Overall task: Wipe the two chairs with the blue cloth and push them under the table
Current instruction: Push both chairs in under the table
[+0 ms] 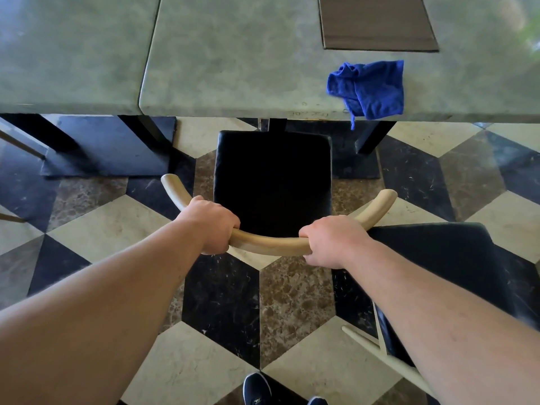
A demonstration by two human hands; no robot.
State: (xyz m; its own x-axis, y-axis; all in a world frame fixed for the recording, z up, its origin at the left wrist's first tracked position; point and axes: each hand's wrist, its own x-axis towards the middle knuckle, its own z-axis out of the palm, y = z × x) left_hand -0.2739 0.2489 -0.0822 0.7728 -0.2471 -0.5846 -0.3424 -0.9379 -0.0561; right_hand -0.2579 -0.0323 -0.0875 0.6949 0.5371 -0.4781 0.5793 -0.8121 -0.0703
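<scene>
A chair with a black seat (271,179) and a curved pale wooden backrest (268,244) stands in front of me, facing the grey-green table (233,68). Its seat front sits just short of the table edge. My left hand (209,223) grips the left part of the backrest. On the right part my right hand (333,241) is closed around the same rail. The blue cloth (369,87) lies crumpled on the table's near edge at right, one corner hanging over. A second chair (438,258) with a black seat stands to the right, partly behind my right forearm.
A brown placemat (377,21) lies on the table behind the cloth. A second table (70,54) adjoins on the left. Black table legs and base plates (111,147) stand under both. The floor is patterned tile. My shoes (257,388) show at the bottom.
</scene>
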